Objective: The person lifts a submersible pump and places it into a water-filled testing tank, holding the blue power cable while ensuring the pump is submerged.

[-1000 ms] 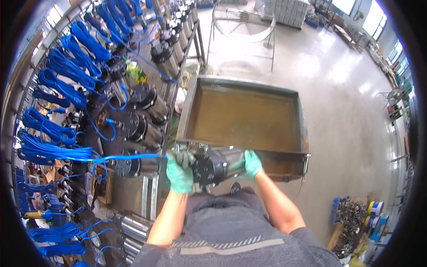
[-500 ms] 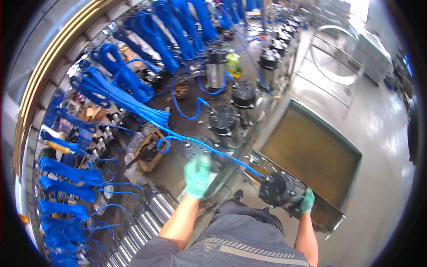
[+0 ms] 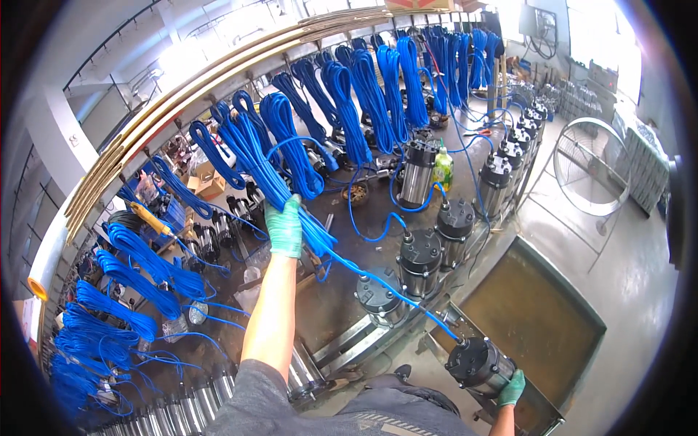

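Note:
A bundle of blue cable (image 3: 251, 156) hangs at the near side of the row, and my left hand (image 3: 284, 229), in a green glove, is closed round its lower part. From this bundle a single cable runs down to the black cap of a metal pump motor (image 3: 476, 363). That motor lies tilted over the edge of a rectangular tank (image 3: 592, 320), its cap toward the bench. My right hand (image 3: 512, 389), also gloved in green, grips its far end; some fingers are hidden behind the body. Several upright motors with black caps (image 3: 420, 254) stand along the bench edge.
More blue cable coils (image 3: 371, 102) hang from a rail along the back and left. Steel cylinders (image 3: 196, 403) lie in a row at the lower left. A green bottle (image 3: 442, 168) and a small bowl (image 3: 355, 194) stand on the bench. A large round fan (image 3: 590, 167) stands at the right.
My left hand has moved from above the bench up to the blue cable bundle and closed on it. My right hand stays on the motor. The view has tilted upward.

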`<state>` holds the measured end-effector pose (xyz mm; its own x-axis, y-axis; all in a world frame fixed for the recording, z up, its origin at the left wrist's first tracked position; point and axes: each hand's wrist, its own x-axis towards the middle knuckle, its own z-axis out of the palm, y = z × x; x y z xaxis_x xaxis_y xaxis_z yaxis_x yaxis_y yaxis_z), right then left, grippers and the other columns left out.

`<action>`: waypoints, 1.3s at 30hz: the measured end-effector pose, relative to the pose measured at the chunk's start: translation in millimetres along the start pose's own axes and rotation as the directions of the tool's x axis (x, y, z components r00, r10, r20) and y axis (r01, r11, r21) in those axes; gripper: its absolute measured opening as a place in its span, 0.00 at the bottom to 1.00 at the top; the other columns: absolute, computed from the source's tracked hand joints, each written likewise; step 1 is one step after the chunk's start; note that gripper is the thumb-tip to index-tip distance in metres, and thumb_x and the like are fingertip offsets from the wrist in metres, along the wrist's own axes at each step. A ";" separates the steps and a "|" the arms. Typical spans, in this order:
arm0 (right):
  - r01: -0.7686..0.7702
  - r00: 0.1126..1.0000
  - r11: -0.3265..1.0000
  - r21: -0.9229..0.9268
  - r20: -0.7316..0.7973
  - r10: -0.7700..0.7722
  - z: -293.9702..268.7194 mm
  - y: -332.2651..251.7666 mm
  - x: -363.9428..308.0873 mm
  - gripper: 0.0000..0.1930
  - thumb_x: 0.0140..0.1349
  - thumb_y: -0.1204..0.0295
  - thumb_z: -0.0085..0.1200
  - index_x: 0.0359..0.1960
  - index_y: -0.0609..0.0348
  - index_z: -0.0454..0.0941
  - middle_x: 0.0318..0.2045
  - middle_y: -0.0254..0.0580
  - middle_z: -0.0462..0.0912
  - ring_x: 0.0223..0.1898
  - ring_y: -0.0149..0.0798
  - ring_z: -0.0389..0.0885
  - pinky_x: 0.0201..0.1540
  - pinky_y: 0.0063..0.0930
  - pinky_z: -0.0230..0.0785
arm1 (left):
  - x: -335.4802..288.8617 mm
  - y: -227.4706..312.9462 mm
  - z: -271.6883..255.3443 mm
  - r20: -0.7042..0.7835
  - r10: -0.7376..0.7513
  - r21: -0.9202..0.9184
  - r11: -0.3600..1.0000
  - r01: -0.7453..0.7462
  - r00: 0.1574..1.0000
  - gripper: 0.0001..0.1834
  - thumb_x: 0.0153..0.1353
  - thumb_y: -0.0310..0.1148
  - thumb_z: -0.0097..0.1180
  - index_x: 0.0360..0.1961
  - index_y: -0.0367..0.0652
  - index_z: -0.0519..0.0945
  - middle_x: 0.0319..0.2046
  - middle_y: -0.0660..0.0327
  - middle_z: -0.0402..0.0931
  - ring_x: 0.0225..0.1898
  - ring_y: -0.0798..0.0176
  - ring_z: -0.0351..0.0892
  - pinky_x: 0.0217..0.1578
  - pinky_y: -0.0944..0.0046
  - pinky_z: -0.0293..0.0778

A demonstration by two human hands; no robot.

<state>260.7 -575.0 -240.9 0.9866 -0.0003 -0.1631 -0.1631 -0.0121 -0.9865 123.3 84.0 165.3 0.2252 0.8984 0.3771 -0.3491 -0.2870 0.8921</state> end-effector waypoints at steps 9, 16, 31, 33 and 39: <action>0.160 0.987 0.935 -0.316 0.077 -0.143 -12.1 22.0 9.9 0.16 0.74 0.62 0.43 0.39 0.62 0.78 0.36 0.35 0.79 0.38 0.32 0.73 0.46 0.33 0.70 | -49.5 68.9 13.5 0.433 -0.176 -0.147 0.954 0.262 0.884 0.24 0.58 0.41 0.66 0.49 0.40 0.73 0.32 0.58 0.77 0.27 0.60 0.78 0.32 0.56 0.78; 0.087 0.996 0.956 -0.279 0.035 -0.081 -8.3 0.3 -0.2 0.19 0.74 0.58 0.45 0.38 0.63 0.78 0.35 0.35 0.79 0.38 0.32 0.74 0.46 0.33 0.69 | -164.8 71.6 -76.5 0.485 -0.387 -0.365 0.725 0.584 0.784 0.34 0.54 0.44 0.67 0.58 0.38 0.71 0.27 0.55 0.73 0.27 0.53 0.79 0.31 0.49 0.81; 0.094 0.995 0.953 -0.289 0.058 -0.080 -26.2 18.2 4.7 0.17 0.74 0.59 0.46 0.41 0.60 0.79 0.38 0.33 0.80 0.39 0.32 0.75 0.48 0.32 0.70 | -279.6 -50.1 -131.3 -0.167 -0.896 -0.210 0.440 0.873 0.411 0.21 0.59 0.51 0.60 0.43 0.45 0.77 0.30 0.57 0.77 0.29 0.53 0.79 0.29 0.47 0.80; 0.062 0.998 0.964 -0.260 0.035 -0.055 -17.9 6.9 -2.7 0.18 0.74 0.59 0.46 0.44 0.63 0.79 0.40 0.36 0.81 0.42 0.33 0.76 0.51 0.33 0.70 | -266.7 -91.1 -139.0 -0.165 -0.845 0.004 0.515 0.857 0.509 0.22 0.64 0.48 0.59 0.51 0.44 0.75 0.32 0.59 0.77 0.29 0.57 0.78 0.31 0.55 0.79; 0.159 0.987 0.833 -0.529 0.118 -0.113 5.4 -50.6 -21.4 0.21 0.74 0.60 0.45 0.48 0.69 0.80 0.43 0.44 0.84 0.45 0.35 0.77 0.52 0.34 0.70 | -252.0 -115.3 -120.8 0.250 -0.641 0.906 0.419 0.058 0.726 0.25 0.67 0.43 0.57 0.58 0.36 0.77 0.54 0.41 0.78 0.54 0.49 0.80 0.54 0.58 0.74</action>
<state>247.8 -569.0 -187.5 0.9916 0.1187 -0.0504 0.0218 -0.5394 -0.8418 -3.0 -69.2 -62.7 0.6144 0.7529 -0.2360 0.6913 -0.3696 0.6209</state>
